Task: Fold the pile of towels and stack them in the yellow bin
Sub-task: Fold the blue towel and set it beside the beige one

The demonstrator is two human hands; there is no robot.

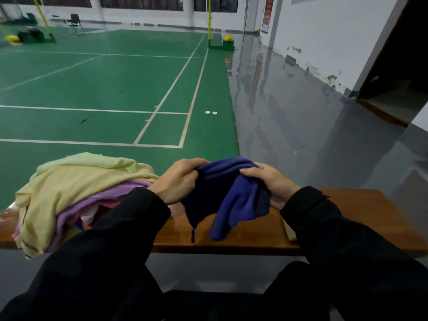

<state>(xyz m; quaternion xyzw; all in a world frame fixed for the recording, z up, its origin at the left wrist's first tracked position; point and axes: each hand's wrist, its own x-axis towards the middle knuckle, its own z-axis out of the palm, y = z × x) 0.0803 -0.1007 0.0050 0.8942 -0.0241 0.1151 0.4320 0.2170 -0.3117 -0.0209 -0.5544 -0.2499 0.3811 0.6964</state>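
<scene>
Both hands, left hand (178, 181) and right hand (273, 184), gripped bunched blue towel (231, 195) above bench (254, 235), right of pile (76, 193). Risk: uneven corners, crooked fold.

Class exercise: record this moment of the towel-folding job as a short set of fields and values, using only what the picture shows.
setting: wooden bench beside a green sports court
in hand: blue towel, bunched, not yet folded
left hand: grips the towel's left side
right hand: grips its right side
pile: unfolded towels, pale yellow on top, purple and pink beneath, on the bench's left end
yellow bin: not in view
</scene>
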